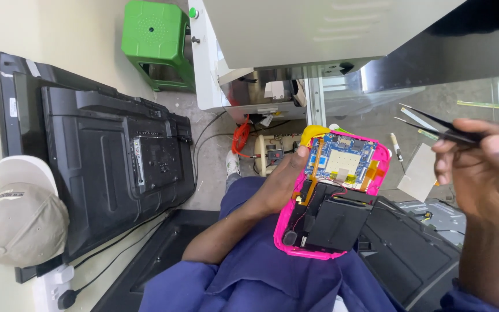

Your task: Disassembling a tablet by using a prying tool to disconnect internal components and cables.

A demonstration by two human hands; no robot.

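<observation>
Left hand (278, 188) grips an opened pink tablet (333, 193) over the person's lap, circuit board showing. Right hand (486, 167) pinches black tweezers (440, 127), raised just beside the tablet.

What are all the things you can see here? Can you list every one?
opened tablet: one, pink case, blue board and black battery showing, centre, over the lap
tweezers: one, black, upper right
flat screens: two, black, backs out, leaning on the left wall
cap: one, beige, far left
stool: one, green, top left
cabinet: one, grey-white, top
orange cable: one coil, on the floor by the cabinet
wall plug: one, black, bottom left
left hand: holds the tablet's edge
right hand: pinches the tweezers
</observation>
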